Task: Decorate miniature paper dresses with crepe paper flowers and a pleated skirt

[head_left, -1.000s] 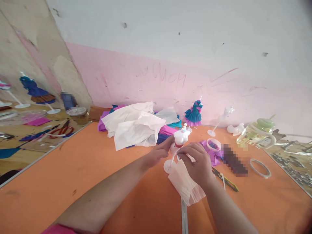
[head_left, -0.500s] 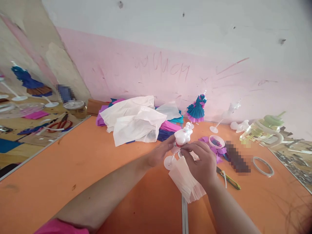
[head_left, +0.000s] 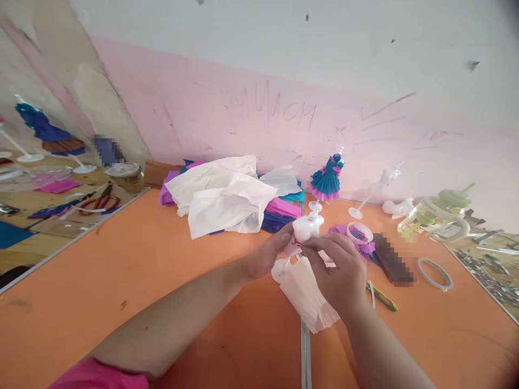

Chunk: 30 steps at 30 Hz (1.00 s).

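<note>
A small white mannequin (head_left: 307, 229) on a stand leans between my hands, a thin red band at its waist. Its round base (head_left: 279, 271) shows below. My left hand (head_left: 269, 254) is closed around the mannequin's side, its fingers partly hidden behind the body. With thumb and fingertips pinched at the waist, my right hand (head_left: 339, 266) holds the top of a cream pleated paper piece (head_left: 306, 294). The lower end of that paper fans out in fine folds over the table. The exact pinch point is small and partly covered.
White paper sheets (head_left: 231, 197) lie over coloured paper at the back. A mannequin in a teal paper dress (head_left: 327, 178) stands behind my hands. To the right are a bowl (head_left: 360, 233), a yellow cutter (head_left: 381, 296), a tape roll (head_left: 435, 274) and a green-lidded bottle (head_left: 438, 216).
My hands and the mannequin stay nearly in place, with the right fingertips still at its waist. The mannequin has tilted slightly; the whole view has shifted a little.
</note>
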Available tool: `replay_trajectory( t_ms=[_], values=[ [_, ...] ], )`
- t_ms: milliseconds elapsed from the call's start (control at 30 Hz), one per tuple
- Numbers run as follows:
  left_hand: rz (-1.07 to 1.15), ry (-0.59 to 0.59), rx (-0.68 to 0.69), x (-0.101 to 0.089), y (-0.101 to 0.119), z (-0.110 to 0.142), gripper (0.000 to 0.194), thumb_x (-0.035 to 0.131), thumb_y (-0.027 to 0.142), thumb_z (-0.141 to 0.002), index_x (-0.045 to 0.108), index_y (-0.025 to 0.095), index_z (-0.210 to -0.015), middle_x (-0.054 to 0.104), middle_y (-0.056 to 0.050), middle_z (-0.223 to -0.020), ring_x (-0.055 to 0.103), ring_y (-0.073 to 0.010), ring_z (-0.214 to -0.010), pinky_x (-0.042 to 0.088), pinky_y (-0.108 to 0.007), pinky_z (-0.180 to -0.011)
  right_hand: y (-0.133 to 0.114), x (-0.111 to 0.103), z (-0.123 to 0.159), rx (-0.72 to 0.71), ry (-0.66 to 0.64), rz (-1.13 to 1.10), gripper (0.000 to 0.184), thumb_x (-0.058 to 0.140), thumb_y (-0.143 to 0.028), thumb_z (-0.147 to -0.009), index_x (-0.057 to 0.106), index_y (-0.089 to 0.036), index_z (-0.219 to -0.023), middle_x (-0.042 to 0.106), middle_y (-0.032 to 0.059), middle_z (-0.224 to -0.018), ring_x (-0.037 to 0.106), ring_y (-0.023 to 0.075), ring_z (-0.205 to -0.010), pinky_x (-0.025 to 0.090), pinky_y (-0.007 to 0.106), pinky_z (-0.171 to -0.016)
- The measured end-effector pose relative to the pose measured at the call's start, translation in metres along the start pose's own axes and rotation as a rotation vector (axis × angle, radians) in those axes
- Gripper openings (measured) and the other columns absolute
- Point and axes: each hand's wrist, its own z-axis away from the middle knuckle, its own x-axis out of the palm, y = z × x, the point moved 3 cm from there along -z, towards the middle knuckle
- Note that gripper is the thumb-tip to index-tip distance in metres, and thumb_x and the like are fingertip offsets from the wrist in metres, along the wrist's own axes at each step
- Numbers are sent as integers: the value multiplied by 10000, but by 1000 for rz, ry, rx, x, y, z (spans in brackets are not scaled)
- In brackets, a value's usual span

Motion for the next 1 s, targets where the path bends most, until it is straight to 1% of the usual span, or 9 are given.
replay_trajectory(
  t_ms=[100,167,267,367,500,633,733,833,1000],
  values=[
    [-75,33,13,0,3,0,434,413,489,-983,565,209,-1277,603,-104,-1234,502,-259,-1261,414,-396,-1067,-1,-1,-1,6,10,1,100,632,-193,-879,690,-243,-815,725,16,-823,647,165,-750,487,322,-715],
    [-111,32,23,0,6,0,408,417,468,-990,576,217,-1268,598,-97,-1265,496,-253,-1274,409,-384,-1075,-2,-2,-2,24,7,7,100,631,-204,-873,690,-243,-802,721,17,-801,643,167,-724,481,317,-681],
    [-148,15,27,0,7,1,419,401,457,-1002,540,220,-1318,573,-95,-1322,501,-247,-1273,407,-372,-1075,-3,-4,-3,75,-3,5,109,627,-215,-865,685,-240,-776,703,15,-760,616,156,-663,464,297,-612],
    [-151,-4,28,0,7,1,461,382,491,-1000,518,199,-1330,582,-109,-1293,528,-251,-1239,421,-378,-1058,-4,-6,-3,89,11,-9,109,620,-211,-865,681,-239,-778,682,11,-735,601,144,-631,466,281,-594],
    [-202,5,26,0,7,3,447,433,510,-982,519,204,-1297,607,-91,-1226,554,-237,-1189,438,-358,-1022,-5,-5,-1,72,17,-12,107,619,-226,-874,672,-242,-783,667,14,-720,615,146,-625,481,277,-602],
    [-280,27,39,1,9,4,479,427,525,-979,508,191,-1313,612,-104,-1243,561,-247,-1177,458,-354,-988,-8,-4,1,40,25,17,101,622,-223,-878,662,-232,-785,669,14,-720,624,132,-628,487,260,-608],
    [-331,34,78,2,10,3,504,433,518,-976,503,172,-1336,611,-121,-1259,574,-259,-1161,470,-362,-975,-11,-3,4,5,60,125,105,636,-235,-869,659,-227,-767,664,19,-699,614,128,-611,450,247,-557],
    [-385,36,125,3,8,4,520,430,526,-971,514,153,-1324,627,-131,-1228,596,-265,-1126,477,-370,-968,-12,-2,8,-3,90,217,135,649,-264,-861,640,-221,-733,636,12,-655,582,112,-569,395,238,-510],
    [-407,68,144,4,-1,9,501,349,524,-998,520,151,-1285,638,-140,-1186,610,-247,-1073,492,-366,-943,-8,-1,8,44,84,217,294,687,-331,-840,536,-205,-621,565,-6,-582,503,95,-522,335,239,-477]
  ],
)
